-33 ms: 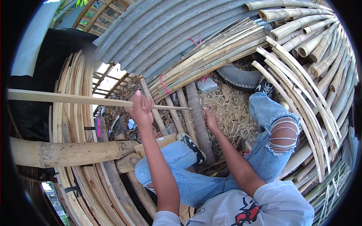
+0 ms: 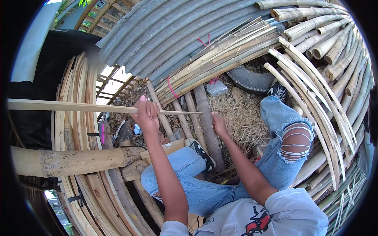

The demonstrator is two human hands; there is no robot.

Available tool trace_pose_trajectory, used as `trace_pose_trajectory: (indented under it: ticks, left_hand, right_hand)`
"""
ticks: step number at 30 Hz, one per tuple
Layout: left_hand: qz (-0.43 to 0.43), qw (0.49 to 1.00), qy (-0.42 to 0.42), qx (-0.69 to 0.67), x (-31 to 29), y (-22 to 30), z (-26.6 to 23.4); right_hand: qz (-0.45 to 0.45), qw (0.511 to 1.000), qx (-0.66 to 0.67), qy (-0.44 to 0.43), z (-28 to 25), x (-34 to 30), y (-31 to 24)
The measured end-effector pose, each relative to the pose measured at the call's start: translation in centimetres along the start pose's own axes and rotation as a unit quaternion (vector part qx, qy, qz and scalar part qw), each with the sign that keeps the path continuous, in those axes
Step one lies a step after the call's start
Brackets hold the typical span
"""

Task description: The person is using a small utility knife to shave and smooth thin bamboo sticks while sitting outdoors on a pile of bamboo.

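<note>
Close to us, our left grip [image 2: 146,112] is clasped around a long pale strip [image 2: 78,106], probably toward its narrow end to steady that part. The strip passes through this grip, its longer portion reaching out left and its thin tip pointing right, ending just short of our right grip [image 2: 219,126]. That one looks curled, but we cannot tell whether it clasps anything. Beyond, we see pink ties [image 2: 170,87] around bundled slats [image 2: 220,59], likely keeping them together, beside corrugated sheeting [image 2: 177,35].

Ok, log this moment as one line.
Left hand: grips long pale strip | Right hand: near strip's narrow end, grip unclear | Below: straw | Ahead: tied strip bundle
</note>
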State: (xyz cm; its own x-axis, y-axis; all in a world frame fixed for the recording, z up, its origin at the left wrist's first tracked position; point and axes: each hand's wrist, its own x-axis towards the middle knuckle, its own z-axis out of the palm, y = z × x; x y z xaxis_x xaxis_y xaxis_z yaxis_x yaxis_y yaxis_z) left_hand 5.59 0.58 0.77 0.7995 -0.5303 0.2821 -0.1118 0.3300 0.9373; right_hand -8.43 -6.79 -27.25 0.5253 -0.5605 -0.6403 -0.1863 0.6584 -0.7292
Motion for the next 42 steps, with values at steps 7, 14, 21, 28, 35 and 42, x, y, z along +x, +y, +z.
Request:
trace_pose_trajectory:
  ticks: [7,14,21,28,35,42]
  left_hand:
    - [0.007,0.999,0.033,-0.041,0.3,0.1,-0.3]
    - [0.009,0.999,0.001,-0.051,1.6,0.2,-2.0]
    - [0.006,0.999,0.003,-0.047,1.9,-0.6,-2.4]
    - [0.006,1.0,0.012,-0.025,2.1,0.4,-4.0]
    - [-0.002,1.0,0.015,-0.022,2.2,0.1,-2.6]
    - [0.001,0.998,0.057,-0.032,2.7,0.4,-4.0]
  right_hand:
    - [-0.084,0.988,-0.069,-0.111,7.4,-5.3,-4.3]
    - [-0.02,0.985,-0.168,-0.03,7.6,-2.1,0.3]
    - [0.05,0.989,-0.139,-0.02,5.8,4.7,5.9]
    - [-0.077,0.989,-0.123,0.016,8.3,2.2,5.2]
    - [-0.004,0.997,-0.017,-0.073,10.7,1.2,2.4]
    - [-0.152,0.968,-0.17,-0.105,10.3,-1.9,-3.9]
